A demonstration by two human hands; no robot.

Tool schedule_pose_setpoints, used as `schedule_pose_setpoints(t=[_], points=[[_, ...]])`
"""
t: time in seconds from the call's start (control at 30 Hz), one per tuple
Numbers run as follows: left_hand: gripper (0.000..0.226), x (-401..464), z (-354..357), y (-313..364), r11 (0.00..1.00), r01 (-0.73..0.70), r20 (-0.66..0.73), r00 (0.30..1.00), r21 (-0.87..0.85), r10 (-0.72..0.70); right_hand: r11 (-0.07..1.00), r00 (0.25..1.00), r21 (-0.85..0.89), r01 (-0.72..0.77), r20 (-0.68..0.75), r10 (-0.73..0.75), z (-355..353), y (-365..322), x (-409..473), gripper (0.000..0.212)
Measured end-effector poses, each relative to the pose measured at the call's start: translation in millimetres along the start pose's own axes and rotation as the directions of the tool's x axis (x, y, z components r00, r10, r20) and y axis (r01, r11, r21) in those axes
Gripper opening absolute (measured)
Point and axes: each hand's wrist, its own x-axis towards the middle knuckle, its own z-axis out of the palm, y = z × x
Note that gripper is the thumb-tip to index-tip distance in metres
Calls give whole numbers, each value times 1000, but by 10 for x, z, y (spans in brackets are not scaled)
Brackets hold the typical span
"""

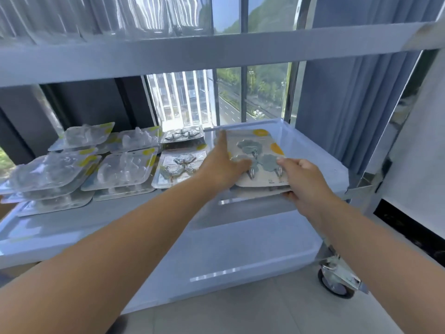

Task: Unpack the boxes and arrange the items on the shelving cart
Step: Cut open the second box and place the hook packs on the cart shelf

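Both my hands hold a small stack of blister packs of hooks (260,155) over the right part of the cart's middle shelf (120,218). The top pack is a pale card with yellow dots and grey cloud-shaped hooks. My left hand (222,165) lies on the pack's left side, thumb up along its edge and fingers on top. My right hand (303,182) grips the stack's near right corner, thumb on top and fingers underneath. Whether the stack touches the shelf is unclear.
Several stacks of clear blister packs (120,169) fill the shelf's left and middle, with hook packs (180,165) right beside the held stack. The top shelf (216,54) runs overhead. A caster wheel (337,283) stands on the tiled floor at right. Curtains and a window are behind.
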Motion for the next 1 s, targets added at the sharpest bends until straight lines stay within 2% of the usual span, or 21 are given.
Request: schedule_pose_setpoints(t=[0.07, 0.13, 0.23, 0.37, 0.47, 0.53, 0.6, 0.67, 0.73, 0.83, 0.93, 1.0], points=[[58, 135, -13, 43, 993, -44, 3, 999, 106, 44, 1000, 1000, 17, -10, 7, 9, 16, -130, 115, 15], [48, 306, -60, 76, 981, -42, 12, 999, 188, 41, 999, 1000, 35, -21, 11, 20, 60, -285, 264, 19], [52, 556, -184, 111, 931, -84, 95, 994, 355, 54, 998, 1000, 52, -23, -10, 23, 185, -431, 499, 22], [55, 844, -367, 86, 816, -132, 40, 990, 562, 132, 1000, 999, 26, -12, -50, 14, 425, -456, 859, 29], [53, 981, -403, -61, 729, -130, 79, 991, 672, 105, 997, 996, -70, -28, -91, 22, 693, -365, 1118, 17], [52, 1046, -399, -166, 678, -143, 151, 987, 721, 48, 977, 992, -210, -28, -122, 3, 839, -298, 1281, 31], [47, 1143, -380, -240, 633, -155, 188, 982, 759, 15, 933, 991, -360, -7, -130, -42, 922, -273, 1413, 27], [41, 1222, -330, -286, 600, -152, 196, 981, 785, -7, 901, 991, -435, 3, -117, -60, 965, -265, 1546, 21], [39, 1278, -264, -324, 567, -147, 190, 982, 811, -17, 865, 991, -502, 11, -113, -78, 985, -255, 1658, 24], [35, 1330, -197, -346, 526, -158, 196, 980, 836, -18, 843, 987, -536, 32, -113, -110, 1020, -230, 1737, 28], [16, 1367, -177, -331, 474, -158, 198, 979, 866, -37, 834, 982, -548, 64, -113, -150, 1097, -196, 1756, 41], [4, 1391, -155, -326, 461, -141, 186, 981, 876, -53, 814, 985, -575, 81, -80, -155, 1138, -188, 1765, 39]])
